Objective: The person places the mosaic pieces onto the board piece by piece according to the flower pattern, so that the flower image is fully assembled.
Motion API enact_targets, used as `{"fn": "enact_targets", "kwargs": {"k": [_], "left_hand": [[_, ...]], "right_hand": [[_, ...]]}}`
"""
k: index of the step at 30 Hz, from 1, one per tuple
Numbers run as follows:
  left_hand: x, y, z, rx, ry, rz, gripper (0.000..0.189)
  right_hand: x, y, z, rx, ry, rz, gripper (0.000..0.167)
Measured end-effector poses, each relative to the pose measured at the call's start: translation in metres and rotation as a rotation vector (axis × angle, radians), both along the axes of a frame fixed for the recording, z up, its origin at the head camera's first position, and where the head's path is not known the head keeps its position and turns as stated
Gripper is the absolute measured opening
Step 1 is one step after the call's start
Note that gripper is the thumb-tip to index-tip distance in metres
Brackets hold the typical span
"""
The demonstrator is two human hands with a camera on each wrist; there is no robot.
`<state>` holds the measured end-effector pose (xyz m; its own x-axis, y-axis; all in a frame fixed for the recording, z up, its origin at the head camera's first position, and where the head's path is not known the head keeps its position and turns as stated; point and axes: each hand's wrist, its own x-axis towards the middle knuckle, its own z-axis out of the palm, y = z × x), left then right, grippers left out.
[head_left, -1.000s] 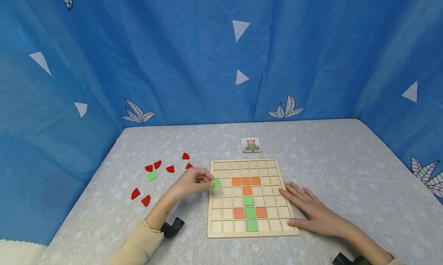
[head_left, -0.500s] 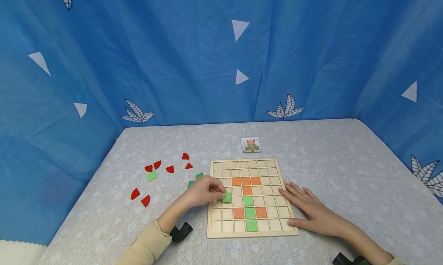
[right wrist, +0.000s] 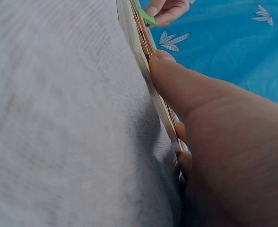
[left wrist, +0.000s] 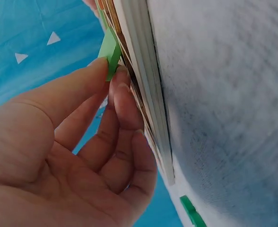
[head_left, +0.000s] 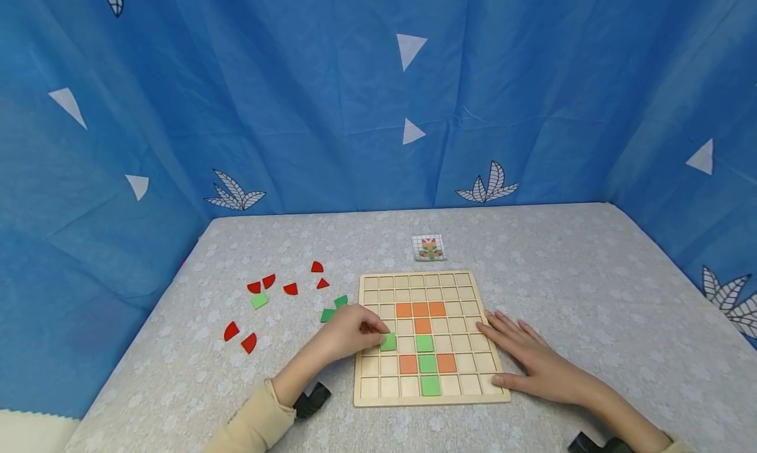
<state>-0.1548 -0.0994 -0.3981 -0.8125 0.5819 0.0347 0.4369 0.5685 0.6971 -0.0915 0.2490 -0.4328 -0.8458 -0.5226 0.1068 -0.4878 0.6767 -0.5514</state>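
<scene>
My left hand pinches a light green square tile between thumb and fingers. It holds the tile over a cell in the second column from the left of the wooden grid board. In the left wrist view the green tile is tilted against the board's face. Orange tiles and green tiles lie in cells around the board's middle. My right hand lies flat, fingers spread, its thumb and fingertips touching the board's right edge.
Several red quarter-round pieces lie left of the board, with a light green tile among them. Dark green pieces sit close behind my left hand. A small pattern card lies beyond the board's far edge.
My left hand has moved right and nearer with the green tile, from the board's left edge to the second column, uncovering dark green pieces. My right hand has stayed still.
</scene>
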Motion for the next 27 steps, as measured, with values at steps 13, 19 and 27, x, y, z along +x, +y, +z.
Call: {"fn": "enact_targets", "kwargs": {"k": [13, 19, 27], "left_hand": [[0.004, -0.003, 0.003, -0.066, 0.191, 0.038, 0.006], [-0.006, -0.034, 0.017, -0.013, 0.142, 0.192, 0.007], [-0.026, -0.130, 0.031, -0.093, 0.160, 0.534, 0.019]], "right_hand": [[0.000, 0.000, 0.000, -0.009, -0.014, -0.006, 0.077], [0.001, 0.000, -0.001, -0.013, -0.013, -0.009, 0.076], [0.000, 0.000, 0.000, -0.007, -0.032, -0.010, 0.076]]}}
